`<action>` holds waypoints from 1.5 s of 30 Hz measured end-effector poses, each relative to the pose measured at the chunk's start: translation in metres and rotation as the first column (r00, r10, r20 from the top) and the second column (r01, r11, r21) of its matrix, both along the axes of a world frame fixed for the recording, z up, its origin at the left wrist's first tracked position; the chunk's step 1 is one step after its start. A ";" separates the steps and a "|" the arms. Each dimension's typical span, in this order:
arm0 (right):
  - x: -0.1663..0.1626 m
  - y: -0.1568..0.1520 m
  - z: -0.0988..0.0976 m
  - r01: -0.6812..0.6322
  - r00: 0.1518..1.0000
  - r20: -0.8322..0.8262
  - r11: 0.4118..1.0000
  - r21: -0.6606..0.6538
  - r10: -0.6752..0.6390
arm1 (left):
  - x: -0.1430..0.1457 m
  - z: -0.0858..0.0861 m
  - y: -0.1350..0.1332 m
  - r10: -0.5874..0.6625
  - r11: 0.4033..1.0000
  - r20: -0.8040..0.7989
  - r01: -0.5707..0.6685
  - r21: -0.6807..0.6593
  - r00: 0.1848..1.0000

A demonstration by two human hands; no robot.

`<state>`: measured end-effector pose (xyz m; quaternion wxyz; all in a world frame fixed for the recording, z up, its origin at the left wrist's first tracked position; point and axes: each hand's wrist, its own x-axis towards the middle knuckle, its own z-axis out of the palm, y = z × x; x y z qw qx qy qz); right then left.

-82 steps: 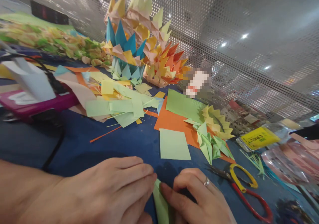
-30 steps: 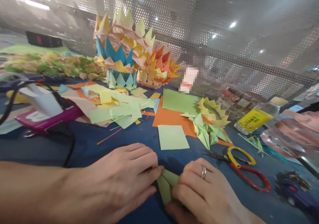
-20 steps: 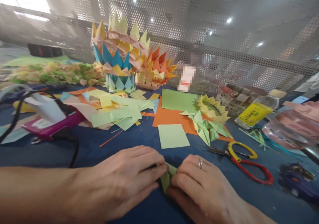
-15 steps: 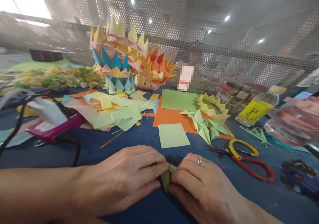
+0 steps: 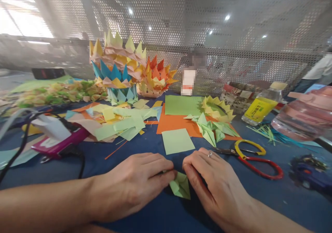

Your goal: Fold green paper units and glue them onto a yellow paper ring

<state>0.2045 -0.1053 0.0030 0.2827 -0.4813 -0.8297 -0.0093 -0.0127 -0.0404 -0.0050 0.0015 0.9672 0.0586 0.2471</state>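
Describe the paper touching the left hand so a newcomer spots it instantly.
On the blue tabletop, find the gap between the left hand and the right hand. In it, touching the left hand, is the small folded green paper. Creased and pointed, it differs from the flat, pale green square sheet beyond.

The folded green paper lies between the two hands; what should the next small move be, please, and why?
Perhaps bring the right hand to the folded green paper and steady its free corner: the left hand holds the opposite side, while the right appears clear of it.
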 end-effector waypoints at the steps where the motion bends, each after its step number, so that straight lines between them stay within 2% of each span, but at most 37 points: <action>1: 0.000 0.000 -0.001 -0.001 1.000 0.002 1.000 -0.009 0.001 | -0.001 -0.002 0.000 -0.012 1.000 -0.022 0.012 -0.013 1.000; 4: 0.001 -0.001 -0.002 -0.016 1.000 0.007 0.999 -0.047 0.017 | -0.004 -0.011 0.002 -0.059 0.997 -0.069 0.055 -0.055 0.996; 6: 0.001 -0.002 -0.001 -0.038 0.999 -0.002 0.997 -0.065 0.038 | -0.006 -0.014 0.004 -0.053 0.998 -0.043 0.052 -0.023 0.998; 12: 0.001 -0.003 0.000 -0.110 0.994 -0.013 0.993 -0.049 0.110 | -0.006 -0.007 0.005 0.147 0.978 0.033 -0.150 0.142 0.989; 21: -0.002 0.001 -0.008 -0.148 0.989 0.000 0.988 -0.034 0.149 | 0.000 0.003 -0.003 0.115 0.991 0.100 -0.120 0.050 0.988; 25: -0.001 0.002 -0.010 -0.153 0.988 -0.003 0.988 -0.013 0.153 | 0.001 0.006 -0.005 0.051 0.999 0.114 -0.049 -0.023 0.992; 29: -0.002 0.002 -0.010 -0.141 0.990 -0.009 0.990 -0.014 0.141 | -0.002 0.001 -0.004 0.035 0.994 0.083 -0.026 -0.109 0.996; 35: -0.002 0.002 -0.010 -0.180 0.983 -0.039 0.984 0.007 0.180 | -0.005 -0.009 -0.003 0.037 0.952 0.019 -0.029 -0.304 0.999; 38: -0.002 0.002 -0.009 -0.151 0.985 -0.089 0.987 -0.052 0.146 | -0.002 -0.006 -0.003 0.051 0.914 0.039 -0.031 -0.404 0.998; 41: -0.003 0.002 -0.008 -0.091 0.982 -0.177 0.984 -0.151 0.064 | 0.001 -0.003 -0.001 0.104 0.846 0.078 -0.046 -0.532 0.992; 45: -0.005 0.004 -0.007 -0.022 0.975 -0.220 0.965 -0.263 -0.038 | 0.005 -0.001 0.001 0.207 0.767 0.044 -0.134 -0.627 0.977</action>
